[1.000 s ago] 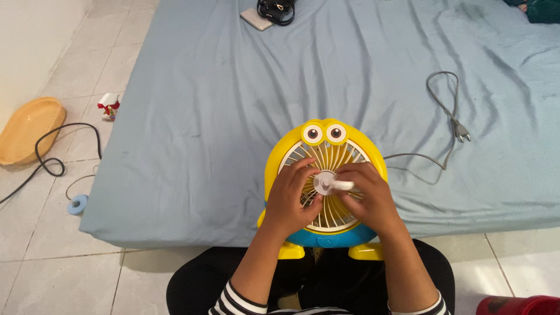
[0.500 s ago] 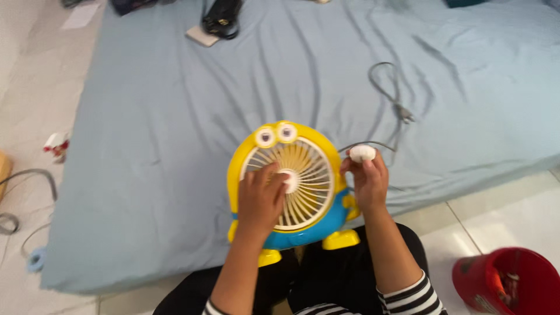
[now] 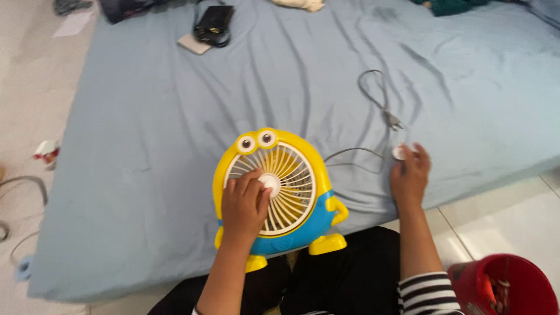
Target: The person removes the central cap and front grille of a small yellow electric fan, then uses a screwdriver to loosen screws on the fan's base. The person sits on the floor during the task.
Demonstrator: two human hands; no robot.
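Observation:
A yellow and blue cartoon-shaped fan (image 3: 303, 175) with two round eyes lies on the edge of a blue-sheeted mattress (image 3: 175, 105), leaning toward my lap. My left hand (image 3: 242, 204) rests on its white front grille, fingers by the round centre hub (image 3: 270, 182). My right hand (image 3: 410, 175) is out to the right on the sheet, fingertips holding a small white round cap (image 3: 399, 153) against the mattress. The fan's grey cord (image 3: 376, 99) with its plug loops across the sheet just beyond that hand.
A red bucket (image 3: 504, 289) with small items stands on the tiled floor at lower right. A dark pouch on a pale flat item (image 3: 211, 26) lies at the mattress's far side. Cables (image 3: 23, 184) and a small red-white packet (image 3: 45, 151) lie on the floor at left.
My right hand pulled the white cap off the fan's centre, carried it right and lowered it to the sheet. My left hand stayed on the grille. The view shifted rightward.

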